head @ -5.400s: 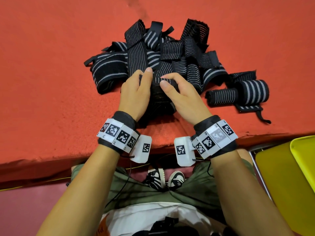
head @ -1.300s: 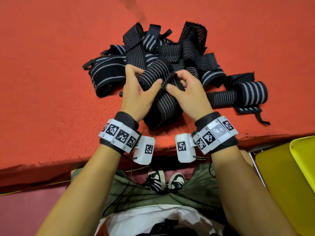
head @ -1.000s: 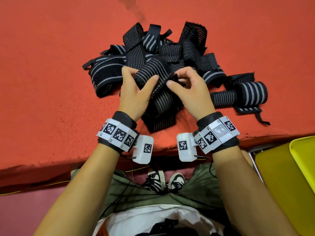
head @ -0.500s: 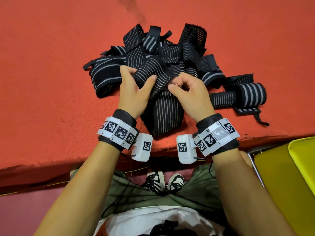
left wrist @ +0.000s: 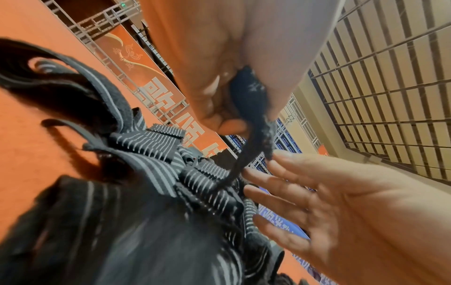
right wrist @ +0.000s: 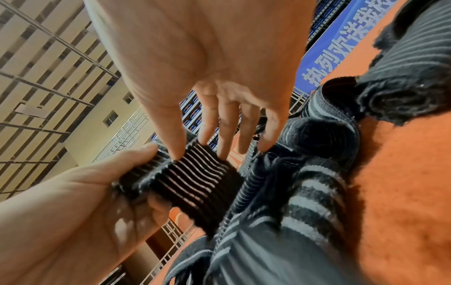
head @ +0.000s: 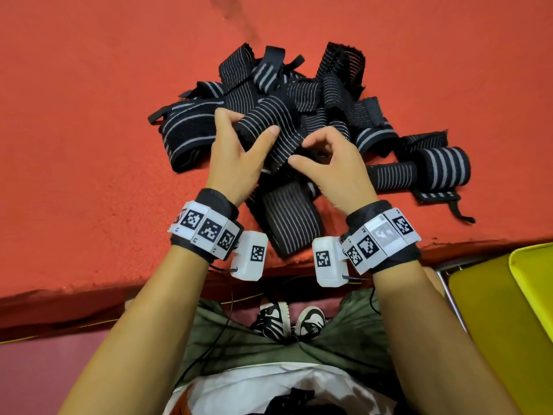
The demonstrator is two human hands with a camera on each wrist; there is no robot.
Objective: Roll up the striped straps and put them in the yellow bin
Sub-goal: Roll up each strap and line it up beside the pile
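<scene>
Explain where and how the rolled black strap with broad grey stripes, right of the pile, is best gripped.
This rolled black strap lies on its side, so probably come from above and clasp its curved middle, thumb nearside; that should keep the coil shut.

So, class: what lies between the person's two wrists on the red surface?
In the head view, the loose tail of the striped strap lies flat between the left hand and right hand, reaching back toward the red surface's near edge.
</scene>
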